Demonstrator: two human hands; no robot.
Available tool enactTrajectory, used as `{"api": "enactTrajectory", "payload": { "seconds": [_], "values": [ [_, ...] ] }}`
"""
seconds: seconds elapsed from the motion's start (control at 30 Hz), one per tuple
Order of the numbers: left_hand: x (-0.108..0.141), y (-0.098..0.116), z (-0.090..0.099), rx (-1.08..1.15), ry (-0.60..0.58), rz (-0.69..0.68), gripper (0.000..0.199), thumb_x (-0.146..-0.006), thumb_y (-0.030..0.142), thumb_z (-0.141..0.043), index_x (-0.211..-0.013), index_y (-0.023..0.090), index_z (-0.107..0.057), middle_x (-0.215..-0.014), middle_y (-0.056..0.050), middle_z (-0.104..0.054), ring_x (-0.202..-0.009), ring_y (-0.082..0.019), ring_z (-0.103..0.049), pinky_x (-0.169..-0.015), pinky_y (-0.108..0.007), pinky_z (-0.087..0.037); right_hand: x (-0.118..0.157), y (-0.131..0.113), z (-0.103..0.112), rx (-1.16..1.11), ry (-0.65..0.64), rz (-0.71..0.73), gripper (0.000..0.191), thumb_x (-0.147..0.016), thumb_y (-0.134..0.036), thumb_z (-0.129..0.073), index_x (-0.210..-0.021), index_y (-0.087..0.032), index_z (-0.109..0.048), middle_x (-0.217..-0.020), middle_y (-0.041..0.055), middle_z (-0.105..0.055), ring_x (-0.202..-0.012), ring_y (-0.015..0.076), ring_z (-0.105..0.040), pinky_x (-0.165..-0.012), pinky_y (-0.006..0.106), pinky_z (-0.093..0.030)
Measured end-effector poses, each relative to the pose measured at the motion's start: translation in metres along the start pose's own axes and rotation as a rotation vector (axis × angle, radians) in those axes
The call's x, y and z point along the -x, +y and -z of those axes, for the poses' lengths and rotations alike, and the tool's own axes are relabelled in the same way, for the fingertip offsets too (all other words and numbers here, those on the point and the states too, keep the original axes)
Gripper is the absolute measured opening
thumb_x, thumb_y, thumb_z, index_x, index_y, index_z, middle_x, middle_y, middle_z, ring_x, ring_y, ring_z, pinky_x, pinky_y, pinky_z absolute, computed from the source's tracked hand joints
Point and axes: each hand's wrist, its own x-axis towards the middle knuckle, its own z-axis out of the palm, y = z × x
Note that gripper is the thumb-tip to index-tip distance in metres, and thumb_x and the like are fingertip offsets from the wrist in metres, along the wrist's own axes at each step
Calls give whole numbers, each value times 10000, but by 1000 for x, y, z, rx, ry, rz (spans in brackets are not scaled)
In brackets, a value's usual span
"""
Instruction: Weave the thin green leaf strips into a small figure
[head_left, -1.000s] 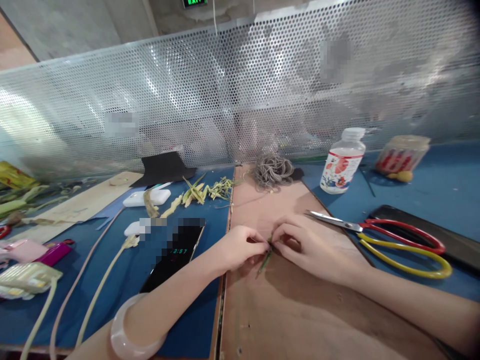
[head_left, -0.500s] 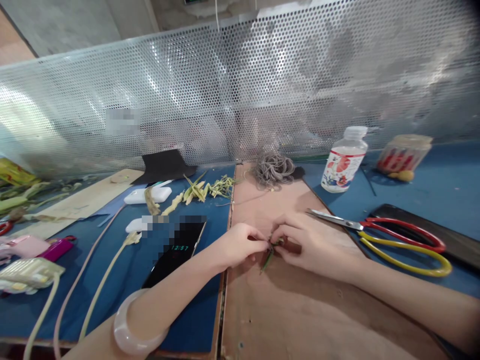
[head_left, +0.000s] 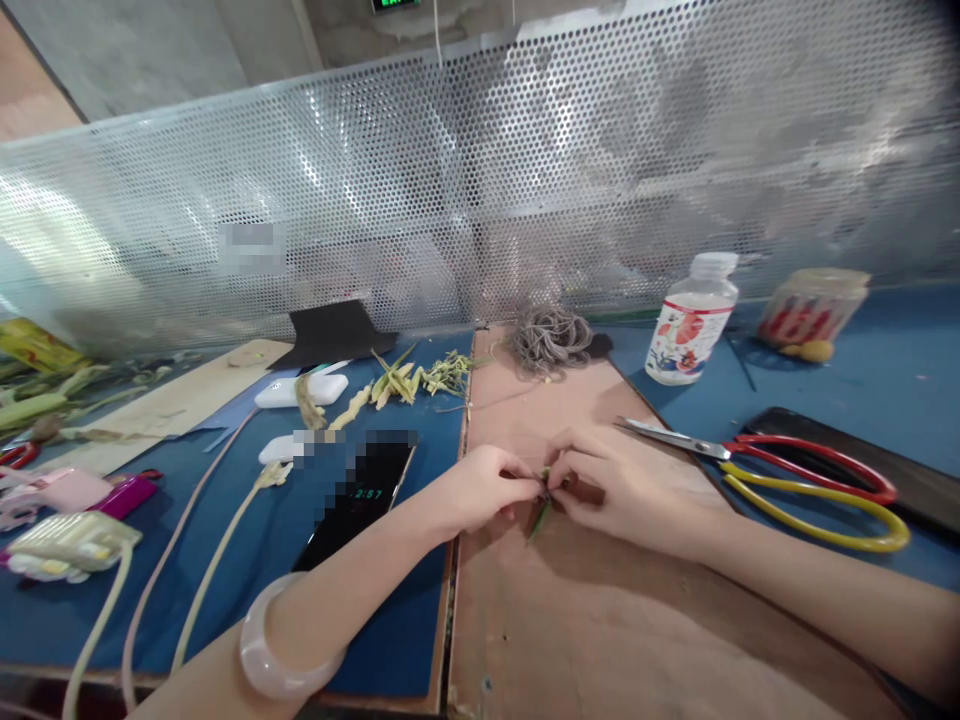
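Observation:
My left hand (head_left: pixel 489 492) and my right hand (head_left: pixel 604 488) meet over the wooden board (head_left: pixel 570 620), fingertips pinched close together. Between them is a small bit of green plant (head_left: pixel 539 522), its narrow leaf-like end pointing down toward me. Both hands are closed on it; its upper part is mostly hidden by the fingers. Beside my right hand lie scissors (head_left: pixel 712 445) with one red and one yellow handle loop, blades toward the board. A pale bangle (head_left: pixel 259 640) circles my left forearm.
A tangle of grey cord (head_left: pixel 551 340) lies at the board's far end. A white-capped bottle (head_left: pixel 691 325) and a jar (head_left: pixel 814 312) stand right. Left are a phone (head_left: pixel 360 515), cables, chargers and dried plant pieces (head_left: pixel 397 380). A perforated metal screen (head_left: pixel 375 190) runs behind.
The view has shifted slightly, so things appear a little further right. Both hands stay pinched on the green plant bit, with only small finger movement.

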Motion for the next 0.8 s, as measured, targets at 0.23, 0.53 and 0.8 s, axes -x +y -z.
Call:
{"api": "enactTrajectory", "payload": {
  "seconds": [0.23, 0.53, 0.8],
  "values": [
    [0, 1, 1, -9, -15, 0, 298, -723, 346, -503, -828, 121, -667, -657, -38, -593, -565, -114, -501, -542, -222, -367, -1, -2, 2, -4, -6, -14, 98, -742, -110, -546, -795, -192, -554, -925, 33, -543, -808, 139, -544, -690, 238, -444],
    [-1, 3, 2, -6, -8, 28, 256, -706, 337, -516, -760, 123, -645, -659, -35, -593, -562, -112, -508, -552, -220, -384, 1, -1, -1, -63, -10, -52, 105, -748, -108, -520, -792, -196, -555, -904, 24, -532, -765, 126, -539, -657, 233, -439],
    [0, 3, 1, 33, -13, 23, 220, -697, 325, -526, -726, 126, -616, -636, -19, -572, -535, -103, -495, -545, -220, -384, 0, -5, 1, -93, -2, -63, 129, -728, -73, -506, -774, -189, -540, -876, 21, -526, -742, 121, -530, -658, 238, -444]
  ]
}}
